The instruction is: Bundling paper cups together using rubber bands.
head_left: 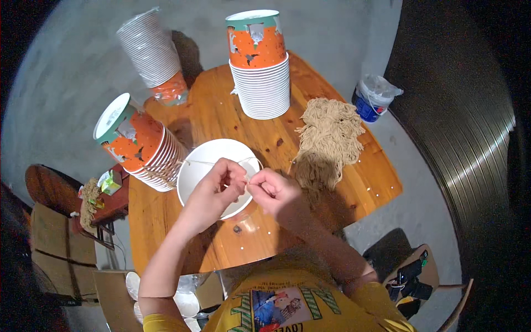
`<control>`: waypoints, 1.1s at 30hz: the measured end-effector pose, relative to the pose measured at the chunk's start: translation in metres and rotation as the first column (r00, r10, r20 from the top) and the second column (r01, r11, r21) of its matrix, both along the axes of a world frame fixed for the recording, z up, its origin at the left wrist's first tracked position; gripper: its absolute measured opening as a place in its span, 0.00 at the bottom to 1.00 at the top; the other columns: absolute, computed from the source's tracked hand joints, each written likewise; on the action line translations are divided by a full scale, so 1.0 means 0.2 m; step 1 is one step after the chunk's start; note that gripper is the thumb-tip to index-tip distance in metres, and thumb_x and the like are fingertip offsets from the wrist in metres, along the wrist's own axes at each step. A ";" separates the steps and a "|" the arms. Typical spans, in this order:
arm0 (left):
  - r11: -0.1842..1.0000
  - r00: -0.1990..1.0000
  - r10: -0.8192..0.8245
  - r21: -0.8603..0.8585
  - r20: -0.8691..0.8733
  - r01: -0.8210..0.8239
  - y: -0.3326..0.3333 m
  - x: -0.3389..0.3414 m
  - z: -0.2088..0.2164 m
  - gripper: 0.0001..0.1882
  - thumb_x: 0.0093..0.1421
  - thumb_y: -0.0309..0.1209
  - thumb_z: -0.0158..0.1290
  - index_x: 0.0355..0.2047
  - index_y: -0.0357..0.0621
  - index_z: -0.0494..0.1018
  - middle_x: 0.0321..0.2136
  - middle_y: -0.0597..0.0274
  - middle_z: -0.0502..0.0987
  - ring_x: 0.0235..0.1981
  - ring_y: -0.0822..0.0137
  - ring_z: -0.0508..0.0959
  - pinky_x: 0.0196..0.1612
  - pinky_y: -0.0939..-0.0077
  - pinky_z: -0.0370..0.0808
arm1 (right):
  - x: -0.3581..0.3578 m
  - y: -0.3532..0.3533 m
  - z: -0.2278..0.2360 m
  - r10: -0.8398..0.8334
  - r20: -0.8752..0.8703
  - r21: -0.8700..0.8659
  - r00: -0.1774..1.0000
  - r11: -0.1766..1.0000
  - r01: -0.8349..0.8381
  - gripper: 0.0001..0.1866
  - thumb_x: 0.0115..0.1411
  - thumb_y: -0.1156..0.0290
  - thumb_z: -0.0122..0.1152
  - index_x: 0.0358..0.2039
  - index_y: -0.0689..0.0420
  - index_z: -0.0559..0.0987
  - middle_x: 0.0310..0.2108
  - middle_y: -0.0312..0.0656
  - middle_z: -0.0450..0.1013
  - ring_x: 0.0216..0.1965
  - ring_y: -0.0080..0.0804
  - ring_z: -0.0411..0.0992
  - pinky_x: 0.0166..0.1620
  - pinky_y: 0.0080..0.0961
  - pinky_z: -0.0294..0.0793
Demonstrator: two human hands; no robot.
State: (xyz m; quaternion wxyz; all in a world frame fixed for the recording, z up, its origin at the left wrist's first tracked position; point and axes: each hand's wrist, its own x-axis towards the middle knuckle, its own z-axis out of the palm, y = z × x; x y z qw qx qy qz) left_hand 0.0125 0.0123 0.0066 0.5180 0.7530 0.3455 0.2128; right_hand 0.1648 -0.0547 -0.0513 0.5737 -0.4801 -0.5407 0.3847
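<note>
Over a white paper bucket (202,177) on the table, my two hands meet fingertip to fingertip. My left hand (221,185) is closed in a pinch. My right hand (272,191) pinches too, close to the left fingertips. A thin beige string (200,162) runs across the bucket's mouth to my fingers, and its ends there are too small to make out. Left of the bucket, a leaning stack of orange and white paper buckets (130,141) has strands of string (171,169) on its side. Beige string bundles (332,130) lie to the right.
An upright stack of paper buckets (260,83) stands at the table's far side. A plastic-wrapped stack (148,50) leans at far left. A blue and white pail (375,98) stands beyond the wooden table (376,182). Cardboard boxes (61,238) and a chair (204,293) are nearby.
</note>
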 end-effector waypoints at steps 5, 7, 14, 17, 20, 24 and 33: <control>0.939 0.993 -0.016 -0.340 0.120 0.056 0.00 0.01 0.02 0.14 0.57 0.20 0.50 0.45 0.40 0.63 0.33 0.67 0.72 0.37 0.76 0.71 0.44 0.83 0.67 | -0.06 0.00 0.02 -0.025 -0.288 -0.015 0.957 1.000 0.022 0.03 0.59 0.73 0.55 0.29 0.55 0.71 0.13 0.27 0.61 0.13 0.12 0.56 0.17 0.12 0.54; 0.882 0.985 -0.058 -0.454 0.162 0.127 0.00 0.01 0.01 0.16 0.56 0.20 0.51 0.46 0.40 0.64 0.33 0.67 0.72 0.38 0.76 0.72 0.44 0.82 0.68 | -0.05 0.00 0.01 -0.006 -0.268 0.030 0.963 0.999 0.015 0.03 0.59 0.72 0.55 0.29 0.55 0.71 0.13 0.27 0.62 0.13 0.12 0.57 0.17 0.12 0.54; 0.874 0.992 -0.036 -0.477 0.122 0.091 0.05 -0.02 -0.04 0.11 0.57 0.26 0.53 0.40 0.39 0.67 0.33 0.66 0.73 0.32 0.77 0.70 0.38 0.84 0.67 | 0.04 -0.02 0.11 0.046 -0.124 -0.291 0.991 0.953 -0.081 0.03 0.59 0.74 0.54 0.34 0.55 0.71 0.17 0.29 0.63 0.17 0.14 0.61 0.21 0.14 0.59; 0.893 0.991 -0.058 -0.438 0.122 0.106 0.06 -0.02 -0.06 0.07 0.58 0.28 0.52 0.36 0.39 0.69 0.32 0.67 0.73 0.30 0.79 0.70 0.34 0.85 0.66 | 0.09 -0.03 0.08 0.089 -0.226 -0.049 0.970 0.994 -0.102 0.04 0.58 0.75 0.53 0.35 0.55 0.70 0.23 0.31 0.65 0.22 0.15 0.63 0.26 0.14 0.63; 0.902 0.990 -0.069 -0.416 0.120 0.113 0.05 0.00 -0.04 0.07 0.58 0.29 0.50 0.35 0.40 0.68 0.30 0.69 0.72 0.30 0.79 0.69 0.32 0.86 0.65 | 0.14 -0.04 0.19 0.226 -0.115 -0.053 0.967 0.971 -0.234 0.03 0.59 0.76 0.51 0.34 0.56 0.70 0.27 0.32 0.65 0.27 0.15 0.63 0.31 0.13 0.64; 0.915 0.988 -0.114 -0.375 0.103 0.145 0.04 0.03 -0.05 0.07 0.58 0.28 0.50 0.37 0.41 0.69 0.30 0.71 0.72 0.30 0.80 0.69 0.34 0.85 0.66 | 0.14 0.02 0.26 0.243 0.189 0.058 0.951 0.964 -0.258 0.03 0.59 0.77 0.50 0.34 0.56 0.70 0.27 0.32 0.65 0.28 0.16 0.63 0.32 0.14 0.63; 0.841 0.966 -0.187 -0.478 0.181 0.252 0.05 0.01 -0.06 0.08 0.60 0.32 0.52 0.36 0.42 0.72 0.29 0.73 0.71 0.29 0.80 0.67 0.34 0.86 0.66 | 0.20 0.15 0.15 -0.074 0.565 0.406 0.822 0.892 -0.199 0.06 0.54 0.76 0.55 0.33 0.58 0.71 0.26 0.42 0.67 0.27 0.38 0.67 0.33 0.31 0.66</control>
